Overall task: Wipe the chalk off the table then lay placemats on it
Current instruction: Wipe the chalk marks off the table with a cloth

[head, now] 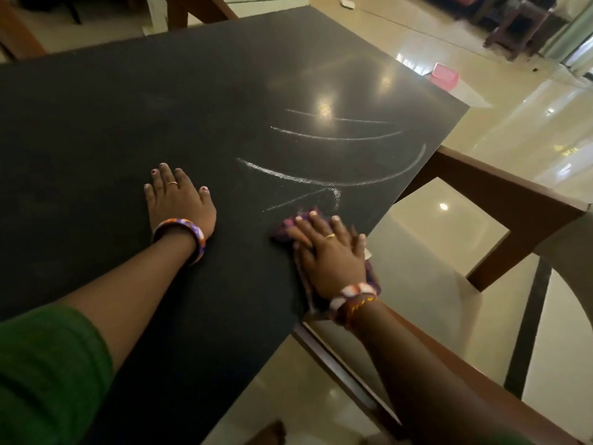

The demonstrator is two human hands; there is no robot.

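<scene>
A black table (128,117) fills the left and middle of the head view. White curved chalk lines (337,155) run across its right part, near the right edge. My right hand (327,252) presses flat, fingers straight, on a purple cloth (290,224) at the table's right edge, just below the lowest chalk stroke. The hand is blurred by motion. My left hand (178,200) rests flat on the bare table surface, fingers spread, to the left of the cloth. No placemats are in view.
A wooden chair frame (500,194) stands close to the table's right edge over a shiny tiled floor. A pink object (444,76) lies on the floor beyond the far right corner. More wooden furniture stands at the top right and top left.
</scene>
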